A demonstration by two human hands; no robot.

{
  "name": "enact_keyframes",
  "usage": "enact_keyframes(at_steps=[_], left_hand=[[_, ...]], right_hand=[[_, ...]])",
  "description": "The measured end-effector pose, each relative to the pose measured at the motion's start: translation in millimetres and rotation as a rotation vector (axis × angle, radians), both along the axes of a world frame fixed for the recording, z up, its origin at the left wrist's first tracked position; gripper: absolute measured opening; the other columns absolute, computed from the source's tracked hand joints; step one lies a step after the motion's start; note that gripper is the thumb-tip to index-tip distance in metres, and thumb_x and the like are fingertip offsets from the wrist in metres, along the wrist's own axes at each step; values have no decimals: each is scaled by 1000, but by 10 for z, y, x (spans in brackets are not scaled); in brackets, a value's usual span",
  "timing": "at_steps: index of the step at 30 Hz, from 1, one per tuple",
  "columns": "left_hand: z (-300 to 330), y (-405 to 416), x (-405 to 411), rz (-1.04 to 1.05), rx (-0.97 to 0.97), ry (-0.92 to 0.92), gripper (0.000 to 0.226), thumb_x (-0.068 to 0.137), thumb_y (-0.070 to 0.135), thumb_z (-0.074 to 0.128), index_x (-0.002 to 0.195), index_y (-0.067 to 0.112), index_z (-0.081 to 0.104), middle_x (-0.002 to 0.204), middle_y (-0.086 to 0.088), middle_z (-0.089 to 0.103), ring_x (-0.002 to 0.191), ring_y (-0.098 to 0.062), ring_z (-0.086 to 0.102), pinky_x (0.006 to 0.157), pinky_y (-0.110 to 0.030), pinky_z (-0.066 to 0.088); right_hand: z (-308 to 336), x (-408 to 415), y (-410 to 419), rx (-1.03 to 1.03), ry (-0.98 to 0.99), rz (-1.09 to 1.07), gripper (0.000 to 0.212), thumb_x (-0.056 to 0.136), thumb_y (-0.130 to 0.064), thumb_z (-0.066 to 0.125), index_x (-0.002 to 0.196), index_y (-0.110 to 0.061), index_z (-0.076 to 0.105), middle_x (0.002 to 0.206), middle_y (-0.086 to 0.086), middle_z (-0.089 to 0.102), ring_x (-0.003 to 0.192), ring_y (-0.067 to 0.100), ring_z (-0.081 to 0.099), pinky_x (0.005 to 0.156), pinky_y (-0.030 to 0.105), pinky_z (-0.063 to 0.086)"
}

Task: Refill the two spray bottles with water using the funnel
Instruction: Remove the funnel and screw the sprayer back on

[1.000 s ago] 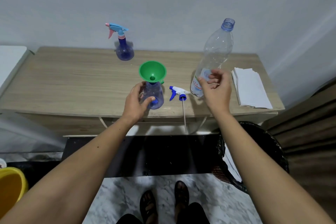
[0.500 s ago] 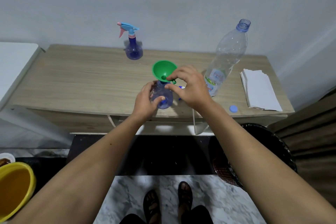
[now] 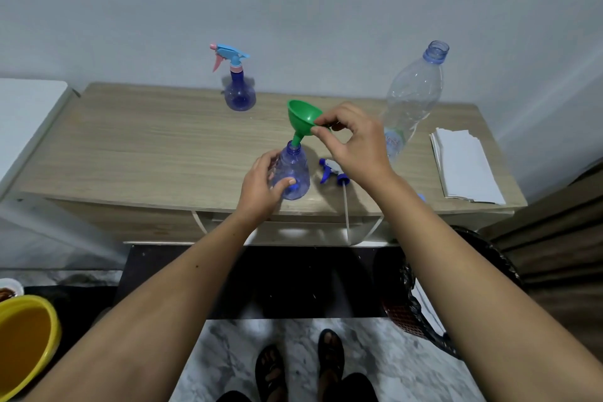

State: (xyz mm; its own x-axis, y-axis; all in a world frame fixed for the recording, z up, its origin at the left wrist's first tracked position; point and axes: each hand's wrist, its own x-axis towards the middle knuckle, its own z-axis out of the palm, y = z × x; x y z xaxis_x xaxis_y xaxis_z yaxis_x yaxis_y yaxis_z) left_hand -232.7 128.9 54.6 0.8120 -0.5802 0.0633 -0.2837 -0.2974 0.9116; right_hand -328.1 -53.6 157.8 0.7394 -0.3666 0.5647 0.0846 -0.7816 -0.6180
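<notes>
A: Funnel (image 3: 301, 116) status: green plastic, tilted, spout tip at or just inside the neck of the open spray bottle (image 3: 292, 173). Right hand (image 3: 354, 140) pinches the rim tab between thumb and forefinger; grip closed on that tab only, other fingers curled loose.

B: Left hand (image 3: 261, 184)?

A: Wrapped round the lower body of the open spray bottle, thumb across the front, grip closed. Bottle stands on the desk (image 3: 146, 147) near the front edge.

B: Handling notes on the funnel?

A: Judged very light, rigid, thin-walled. Rim tab is a fair hold for lifting; it gives little control of tilt, hence the lean. A wet surface would likely be slick. Not fragile.

B: And the bottle?

A: Clear violet plastic, rounded belly, narrow neck. Water level not readable. Looks light enough to tip if the spout drags on the neck, so the low grip on the belly is the right place. Walls may flex if squeezed hard.

B: Second bottle?

A: Capped spray bottle (image 3: 237, 91) with blue-and-pink trigger stands at the back of the desk, well apart from both hands. Best taken by the belly or the neck under the trigger.

B: Other items?

A: Loose trigger head (image 3: 331, 170) lies just right of the open bottle, dip tube overhanging the desk edge. Large water bottle (image 3: 412, 98), uncapped, stands right of the right hand. It appears nearly empty, so light and easily knocked.
</notes>
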Motion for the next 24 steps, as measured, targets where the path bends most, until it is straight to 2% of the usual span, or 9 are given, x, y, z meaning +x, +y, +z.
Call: enact_keyframes(at_steps=[2,4,6,8,12,15,18,21,24], left_hand=[[-2,-4,-3,1,3,6,61,81,26,77,139,22,59,132,2,65,121,-13,63,105,-42,55],[-10,-4,0,3,4,14,60,83,22,78,140,23,58,133,2,64,121,-13,63,105,-41,55],[-26,2,4,7,4,24,60,84,19,80,140,22,58,134,2,63,122,-13,62,105,-39,55],[-36,6,8,9,0,29,60,84,19,80,140,23,58,134,3,63,123,-11,62,105,-36,55],[-82,-13,27,17,0,39,61,87,17,83,142,22,57,135,4,63,124,-8,61,105,-31,54],[-103,-31,25,32,-9,37,62,86,22,85,142,20,57,135,6,63,124,-6,61,104,-26,53],[-114,-38,51,42,0,29,64,84,16,86,142,19,58,136,5,64,124,-7,61,106,-29,53],[-140,-33,95,35,-2,7,65,83,11,87,141,18,59,135,4,65,122,-8,62,105,-32,54],[-160,-26,98,35,-19,-1,64,83,10,87,141,15,59,135,1,64,122,-8,62,102,-25,54]], right_hand=[[18,12,-86,69,-16,-35,6,89,-16,79,92,-11,77,90,-2,72,83,19,69,79,35,58],[-5,34,-174,146,-29,-77,4,89,-12,79,91,-9,76,91,-1,72,81,11,70,77,24,57],[-71,63,-256,217,-14,-140,4,89,-10,79,91,-9,76,91,0,71,78,0,67,73,11,51],[-198,106,-344,288,30,-195,5,90,-12,79,92,-10,75,93,3,73,76,-7,64,69,6,46],[-552,259,-475,386,133,-233,7,91,-14,78,94,-15,73,91,4,74,71,-2,62,67,8,47],[-861,366,-527,428,246,-245,7,92,-14,77,97,-14,73,86,-2,71,74,6,61,75,23,54],[-1134,449,-564,432,307,-241,7,90,-16,77,95,-16,73,77,-8,67,69,5,59,78,34,58],[-1292,509,-532,440,310,-242,6,89,-12,75,94,-13,72,76,-5,66,65,3,58,76,31,56],[-1387,530,-508,429,328,-269,5,89,-12,74,94,-12,72,80,0,69,69,10,61,77,32,56]])
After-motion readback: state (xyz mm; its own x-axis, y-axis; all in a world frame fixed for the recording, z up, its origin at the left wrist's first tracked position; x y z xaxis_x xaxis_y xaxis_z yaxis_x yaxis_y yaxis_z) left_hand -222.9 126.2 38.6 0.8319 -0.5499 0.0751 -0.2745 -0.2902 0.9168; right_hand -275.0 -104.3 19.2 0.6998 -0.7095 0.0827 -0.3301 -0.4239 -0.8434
